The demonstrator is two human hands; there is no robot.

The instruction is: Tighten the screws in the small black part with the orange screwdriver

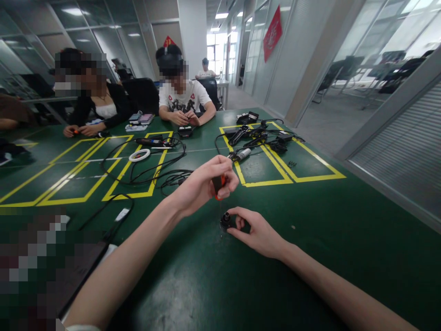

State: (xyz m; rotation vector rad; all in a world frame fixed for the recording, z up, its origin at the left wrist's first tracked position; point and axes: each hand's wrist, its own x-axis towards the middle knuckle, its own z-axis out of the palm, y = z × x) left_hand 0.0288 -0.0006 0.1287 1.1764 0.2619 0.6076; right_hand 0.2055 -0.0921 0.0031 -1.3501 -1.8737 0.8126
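My left hand (210,177) is closed around the black and orange handle of a screwdriver (218,185). Its thin shaft points down and shows only faintly. Under it, a small round black part (225,220) with a raised centre rests on the green table. The thumb and index finger of my right hand (257,230) pinch this part from the right side. Whether the screwdriver tip touches the part, I cannot tell.
Yellow tape marks boxes on the green table (193,276). Black cables, tools and a motor-like part (244,154) lie beyond my hands. A white tape roll (139,155) is left. Two people sit across, handling small items; another person (206,69) sits farther back.
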